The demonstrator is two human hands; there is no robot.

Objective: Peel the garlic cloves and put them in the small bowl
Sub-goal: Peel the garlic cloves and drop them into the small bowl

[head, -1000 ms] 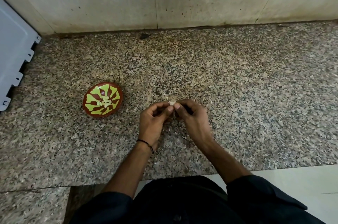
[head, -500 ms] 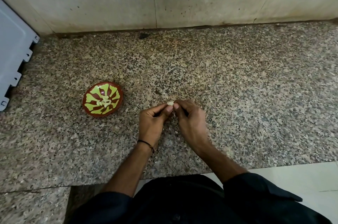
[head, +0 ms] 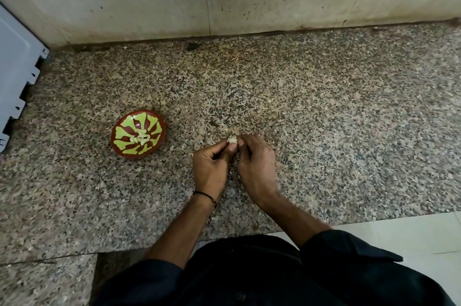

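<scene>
Off-white and small, the garlic clove (head: 232, 140) was recorded in the head view between the fingertips of both hands. It sat just above the speckled granite tabletop (head: 324, 118), near the middle of the scene and to the right of the small bowl (head: 136, 155).

Handling, as judged: the clove would be very light and firm, with a thin, dry, brittle skin. Once bared, the flesh would likely be slick and a little sticky. It looked too small for a full-hand hold, so the sound place to take it was across its sides with the fingertips. That would leave one end free for a nail to lift the skin. Hard squeezing risked bruising the clove or shooting it out of the fingers.

Grip, left hand (head: 212, 168): thumb and forefinger were pressed together on the clove's left side, pinching it, with the remaining fingers curled into the palm. A black cord (head: 205, 195) circled this wrist.

Grip, right hand (head: 255, 163): the fingertips were closed on the clove's right side, with the other fingers curled. Whether any skin had come free could not be told.

The small bowl, red-brown with a green pattern, stood on the tabletop left of the hands and apart from them. Several peeled cloves (head: 141, 138) lay at its centre. A white panel (head: 17, 68) stood at the far left edge.
</scene>
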